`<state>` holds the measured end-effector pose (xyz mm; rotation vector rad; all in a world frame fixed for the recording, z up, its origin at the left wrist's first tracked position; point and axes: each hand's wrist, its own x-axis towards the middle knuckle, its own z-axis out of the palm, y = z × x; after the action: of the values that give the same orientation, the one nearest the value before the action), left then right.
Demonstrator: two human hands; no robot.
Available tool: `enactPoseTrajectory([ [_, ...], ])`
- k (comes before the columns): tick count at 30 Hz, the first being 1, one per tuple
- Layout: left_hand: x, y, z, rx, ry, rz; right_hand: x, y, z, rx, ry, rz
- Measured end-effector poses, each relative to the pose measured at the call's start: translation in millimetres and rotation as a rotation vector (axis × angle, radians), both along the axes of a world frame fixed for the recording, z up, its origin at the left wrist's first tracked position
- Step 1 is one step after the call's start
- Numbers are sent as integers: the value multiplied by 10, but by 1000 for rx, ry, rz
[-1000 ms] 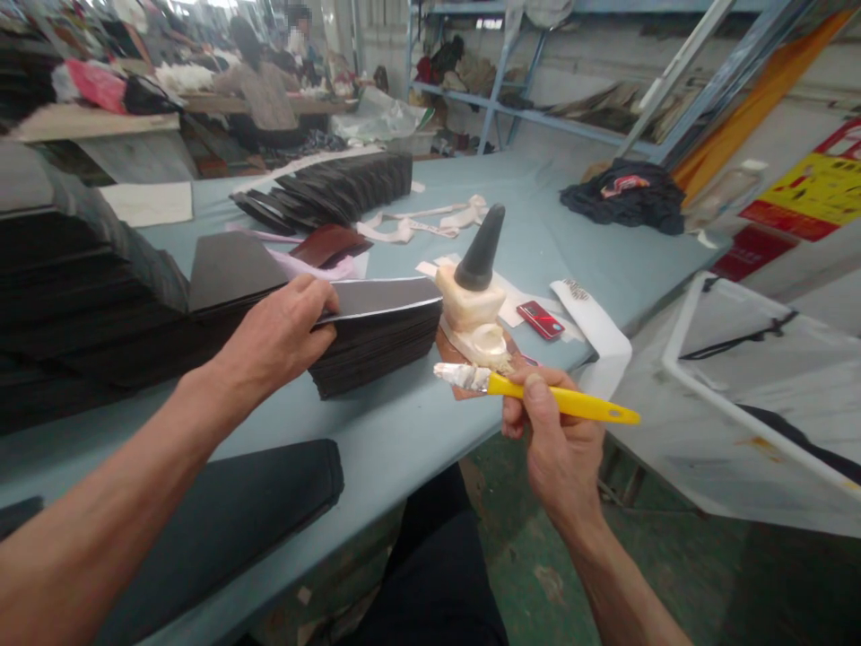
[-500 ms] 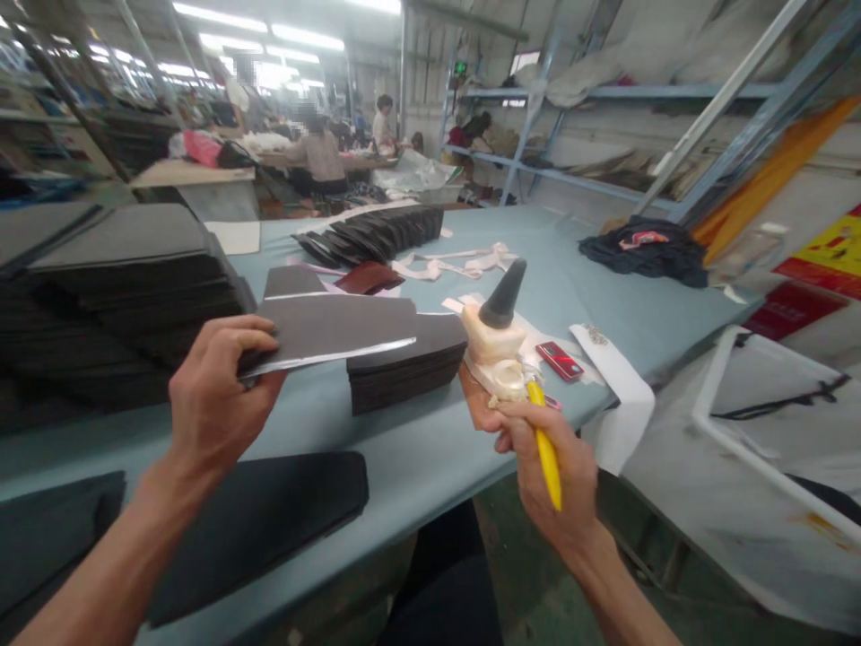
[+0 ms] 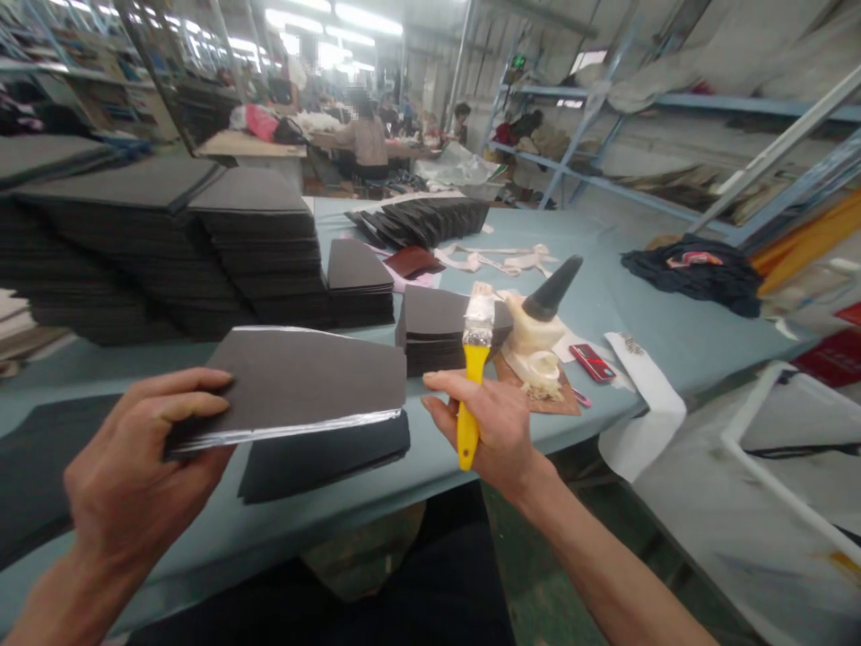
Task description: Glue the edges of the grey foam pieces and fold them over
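My left hand (image 3: pixel 152 449) grips the left end of a small stack of dark grey panels (image 3: pixel 316 377), held above the table. White glue-like coating shows along the stack's near and far edges. In my right hand (image 3: pixel 494 417) is a paintbrush (image 3: pixel 475 359) with a yellow handle, its white-coated bristles pointing up. The brush is just right of the panels, apart from them. Behind it stands a cream glue container (image 3: pixel 534 345) with a dark cone (image 3: pixel 555 289) on top, crusted at its base. Below the held panels lies another dark panel (image 3: pixel 329 458) on the table.
Tall stacks of dark panels (image 3: pixel 168 233) fill the left of the blue-green table (image 3: pixel 598 242). A lower stack (image 3: pixel 430 327) stands in the middle. A red box (image 3: pixel 592 362), a white strip (image 3: pixel 649 395) and dark cloth (image 3: pixel 700 274) lie right. People sit working far behind.
My right hand has brought the paintbrush up and left, away from the glue container, turning its bristles upward. My left hand has moved the panels lower and left. The view has shifted left.
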<state>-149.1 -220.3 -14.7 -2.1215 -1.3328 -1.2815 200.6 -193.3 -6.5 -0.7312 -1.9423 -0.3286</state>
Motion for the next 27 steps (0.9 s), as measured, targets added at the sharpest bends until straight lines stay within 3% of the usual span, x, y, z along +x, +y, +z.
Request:
enactPoseTrajectory([
  [8,-84,-174,-133,40,-6,-1,-196,-71,-27,74,-119,27],
  [11,-87,-174,-100,110,26,-28,-215,-75,-32,80,-135,53],
  [19,-56,-248,-32,84,55,-36,-223,-79,32,158,-96,45],
  [27,-37,-320,-178,32,42,-26,-181,-117,-157,77,-122,52],
])
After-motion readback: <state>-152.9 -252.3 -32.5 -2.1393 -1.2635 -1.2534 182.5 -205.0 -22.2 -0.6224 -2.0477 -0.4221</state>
